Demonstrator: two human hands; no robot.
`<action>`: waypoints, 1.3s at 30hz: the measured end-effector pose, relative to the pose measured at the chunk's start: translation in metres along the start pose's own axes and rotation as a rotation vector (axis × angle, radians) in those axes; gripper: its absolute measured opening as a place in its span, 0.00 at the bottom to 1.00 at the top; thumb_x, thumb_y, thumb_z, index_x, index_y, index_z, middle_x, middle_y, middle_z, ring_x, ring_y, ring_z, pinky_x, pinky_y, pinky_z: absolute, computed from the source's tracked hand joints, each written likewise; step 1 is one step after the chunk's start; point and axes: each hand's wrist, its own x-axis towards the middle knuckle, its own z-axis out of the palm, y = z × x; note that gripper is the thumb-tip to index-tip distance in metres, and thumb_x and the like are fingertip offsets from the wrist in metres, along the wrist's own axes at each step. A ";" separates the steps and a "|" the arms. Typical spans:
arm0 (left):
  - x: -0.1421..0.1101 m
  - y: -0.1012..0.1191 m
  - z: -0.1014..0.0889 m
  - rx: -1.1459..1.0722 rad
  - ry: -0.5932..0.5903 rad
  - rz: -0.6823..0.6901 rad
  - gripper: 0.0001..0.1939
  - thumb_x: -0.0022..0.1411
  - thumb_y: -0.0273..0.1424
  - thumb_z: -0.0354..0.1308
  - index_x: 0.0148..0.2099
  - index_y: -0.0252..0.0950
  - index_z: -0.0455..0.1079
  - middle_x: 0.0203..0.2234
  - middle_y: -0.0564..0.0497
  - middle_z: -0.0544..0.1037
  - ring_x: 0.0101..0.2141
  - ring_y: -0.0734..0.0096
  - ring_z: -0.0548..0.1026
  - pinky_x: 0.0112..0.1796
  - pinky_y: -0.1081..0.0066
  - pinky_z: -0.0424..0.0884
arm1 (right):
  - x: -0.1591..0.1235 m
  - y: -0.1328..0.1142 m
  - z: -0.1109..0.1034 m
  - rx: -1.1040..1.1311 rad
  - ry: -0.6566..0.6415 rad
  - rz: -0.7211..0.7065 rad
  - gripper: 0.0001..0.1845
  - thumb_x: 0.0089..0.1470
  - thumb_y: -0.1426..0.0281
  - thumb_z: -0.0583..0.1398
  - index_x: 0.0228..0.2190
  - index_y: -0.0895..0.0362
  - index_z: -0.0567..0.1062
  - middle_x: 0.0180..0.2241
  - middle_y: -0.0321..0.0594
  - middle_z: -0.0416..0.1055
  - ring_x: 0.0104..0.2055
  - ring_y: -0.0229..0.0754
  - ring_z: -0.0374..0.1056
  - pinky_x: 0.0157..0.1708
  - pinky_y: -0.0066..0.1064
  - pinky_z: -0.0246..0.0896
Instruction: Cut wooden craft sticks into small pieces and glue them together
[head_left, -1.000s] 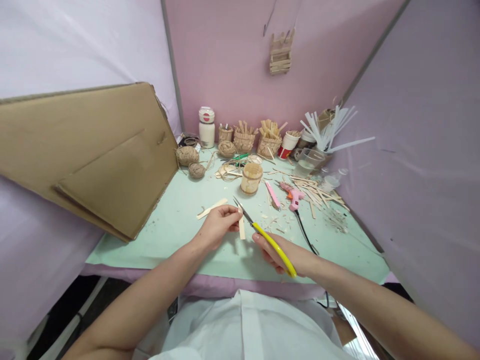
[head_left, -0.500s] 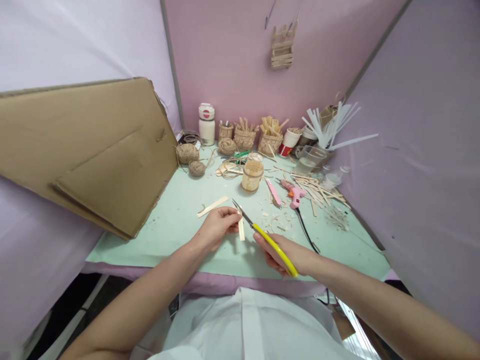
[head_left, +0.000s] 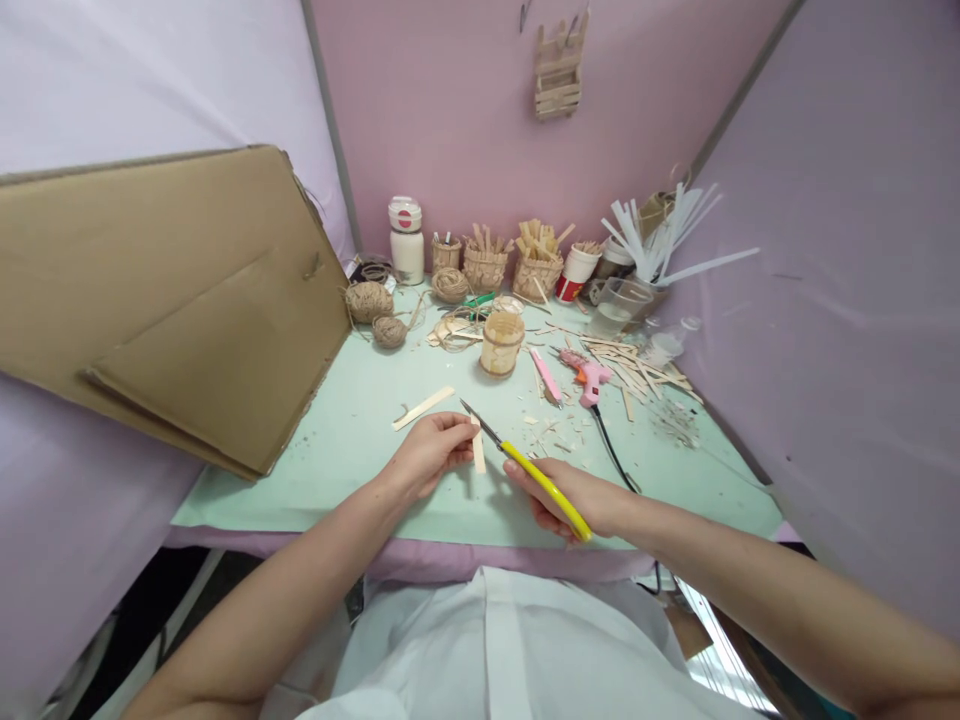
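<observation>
Presently pinching a pale wooden strip (head_left: 479, 456) between thumb and fingers of the left grip (head_left: 429, 452), near the strip's upper end, with the lower end pointing down toward the front edge of the desk (head_left: 337, 470). Closed around the yellow handles of the scissors (head_left: 546, 488) with the right grip (head_left: 561, 495), thumb on top. Aims the dark blades away from the body and to the left, up to the top of the pale wooden strip, close by the left fingertips. Cannot tell the exact opening of the blades.

Lying flat just beyond the left grip, a second strip (head_left: 424, 408). Farther back, upright, a wooden cup (head_left: 501, 346) with twine around rim and base. To the right of that, a pink cutter (head_left: 546, 378) and a pink glue gun (head_left: 594, 384) with a black cord running forward. Scattered in front of these, small wood scraps (head_left: 553, 436); beside the glue gun, a loose heap of thin sticks (head_left: 634, 370).

Along the back, from left to right: a white bottle (head_left: 407, 256), a small holder (head_left: 446, 256), 2 woven baskets (head_left: 537, 280) full of flat sticks, a red-and-white cup (head_left: 573, 280) and a clear plastic cup (head_left: 619, 308) near a bunch of white strips (head_left: 664, 240). In front of the white bottle and small holder, 3 twine balls (head_left: 389, 332). At the left, leaning, a large cardboard panel (head_left: 187, 310). On the pink wall, hanging, a little wooden rack (head_left: 559, 88).
</observation>
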 end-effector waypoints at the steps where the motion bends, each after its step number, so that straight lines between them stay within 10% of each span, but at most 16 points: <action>1: -0.001 -0.001 -0.001 0.003 0.002 -0.004 0.11 0.45 0.34 0.64 0.28 0.31 0.68 0.21 0.54 0.70 0.22 0.81 0.68 0.27 0.79 0.67 | 0.000 0.000 0.000 0.002 0.000 0.008 0.24 0.52 0.49 0.51 0.18 0.55 0.57 0.10 0.30 0.55 0.10 0.32 0.50 0.08 0.23 0.50; 10: -0.022 0.009 -0.016 0.014 -0.026 0.062 0.08 0.52 0.32 0.59 0.31 0.34 0.64 0.27 0.51 0.72 0.28 0.76 0.70 0.29 0.75 0.69 | -0.024 0.003 -0.016 -0.002 0.063 0.001 0.25 0.53 0.46 0.47 0.21 0.55 0.57 0.14 0.28 0.55 0.12 0.30 0.50 0.11 0.23 0.48; 18: -0.003 0.048 -0.031 0.050 -0.055 0.165 0.08 0.52 0.30 0.58 0.34 0.36 0.62 0.19 0.58 0.63 0.17 0.84 0.57 0.19 0.80 0.53 | -0.032 0.037 -0.041 -0.790 0.637 0.081 0.20 0.53 0.50 0.51 0.27 0.55 0.62 0.22 0.39 0.67 0.24 0.42 0.63 0.21 0.28 0.44; 27: 0.023 0.058 -0.032 0.781 0.036 0.282 0.08 0.46 0.35 0.60 0.30 0.35 0.71 0.16 0.56 0.66 0.18 0.78 0.59 0.20 0.76 0.51 | -0.024 0.043 -0.024 -0.975 0.498 -0.010 0.06 0.52 0.67 0.54 0.33 0.56 0.66 0.32 0.43 0.71 0.33 0.44 0.68 0.24 0.29 0.47; 39: 0.064 0.041 -0.022 1.326 -0.051 0.464 0.03 0.47 0.28 0.56 0.26 0.38 0.71 0.25 0.48 0.73 0.30 0.65 0.69 0.31 0.72 0.59 | -0.006 0.015 -0.021 -1.224 0.415 -0.226 0.13 0.52 0.73 0.57 0.40 0.65 0.71 0.42 0.54 0.68 0.45 0.51 0.63 0.43 0.36 0.56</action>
